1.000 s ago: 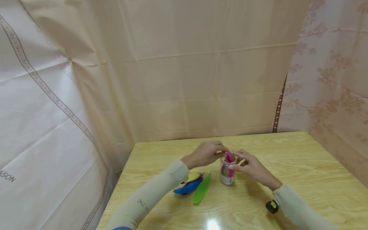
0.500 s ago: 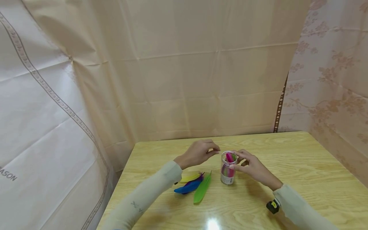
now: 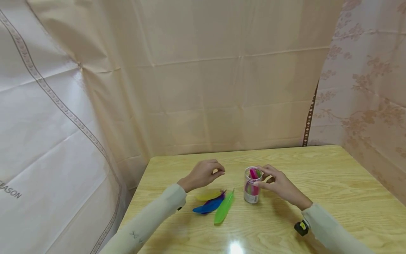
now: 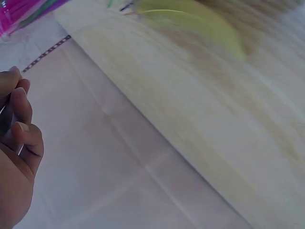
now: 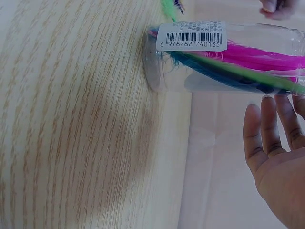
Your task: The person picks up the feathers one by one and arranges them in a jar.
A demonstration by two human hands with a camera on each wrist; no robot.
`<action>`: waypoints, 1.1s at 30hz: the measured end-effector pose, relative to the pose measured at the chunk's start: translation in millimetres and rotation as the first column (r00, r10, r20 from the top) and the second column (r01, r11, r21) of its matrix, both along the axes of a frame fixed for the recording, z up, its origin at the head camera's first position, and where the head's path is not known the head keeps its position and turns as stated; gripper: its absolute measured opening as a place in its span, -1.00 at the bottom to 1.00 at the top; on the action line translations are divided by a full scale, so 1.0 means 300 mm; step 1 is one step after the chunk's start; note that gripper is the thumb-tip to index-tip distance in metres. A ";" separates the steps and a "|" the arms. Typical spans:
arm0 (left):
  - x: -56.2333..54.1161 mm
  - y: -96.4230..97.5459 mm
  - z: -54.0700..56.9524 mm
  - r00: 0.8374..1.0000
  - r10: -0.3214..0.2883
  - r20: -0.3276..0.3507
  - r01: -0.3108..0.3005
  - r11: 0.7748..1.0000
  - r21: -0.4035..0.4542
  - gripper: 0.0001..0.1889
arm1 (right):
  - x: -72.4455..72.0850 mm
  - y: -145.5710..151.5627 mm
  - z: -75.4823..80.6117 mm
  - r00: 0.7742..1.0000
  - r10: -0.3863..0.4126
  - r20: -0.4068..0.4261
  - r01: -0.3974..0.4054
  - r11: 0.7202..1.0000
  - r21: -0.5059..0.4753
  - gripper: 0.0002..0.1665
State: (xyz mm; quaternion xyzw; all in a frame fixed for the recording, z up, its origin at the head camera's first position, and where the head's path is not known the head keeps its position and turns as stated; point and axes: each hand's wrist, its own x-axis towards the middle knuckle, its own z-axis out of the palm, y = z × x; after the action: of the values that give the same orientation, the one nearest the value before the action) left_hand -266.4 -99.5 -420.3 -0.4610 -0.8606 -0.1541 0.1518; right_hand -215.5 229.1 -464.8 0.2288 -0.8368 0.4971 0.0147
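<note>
While the right grip holds a jar barcoded "6976262740135", the left hangs loose.

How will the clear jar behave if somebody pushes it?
The jar could tip, since it stands taller than wide. Its smooth wall may feel slippery. The slender feathers inside probably add little weight.

We see a bright green feather, a deep blue feather with purple beside it, and a yellow feather, against the yellowish, streaked wood grain of the desk. Magenta, green and dark teal feathers colour the clear jar, whose white label bears a black barcode. We find the sleeves pale cream, the backdrop beige, the side cloth pinkish with rosy floral sprays.
</note>
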 end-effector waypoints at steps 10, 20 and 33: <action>0.025 -0.102 -0.071 0.989 0.103 0.106 -0.102 0.995 -0.008 -0.89 | -0.002 0.000 -0.001 1.000 0.004 -0.012 -0.004 1.000 0.002 -0.30; 0.076 -0.194 -0.140 0.968 0.175 0.181 -0.175 0.984 -0.016 -0.89 | 0.006 -0.002 -0.001 1.000 0.007 0.000 -0.007 1.000 -0.007 -0.26; 0.101 -0.268 -0.202 0.927 0.295 0.231 -0.286 0.956 -0.070 -0.85 | 0.002 -0.006 -0.001 1.000 0.001 -0.002 -0.001 1.000 0.002 -0.29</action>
State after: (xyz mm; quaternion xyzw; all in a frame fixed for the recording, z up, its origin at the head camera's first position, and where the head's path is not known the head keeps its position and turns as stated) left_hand -236.0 -180.0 -480.8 -0.3093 -0.9338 -0.1693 0.0603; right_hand -214.8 227.3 -465.1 0.2300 -0.8371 0.4961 0.0152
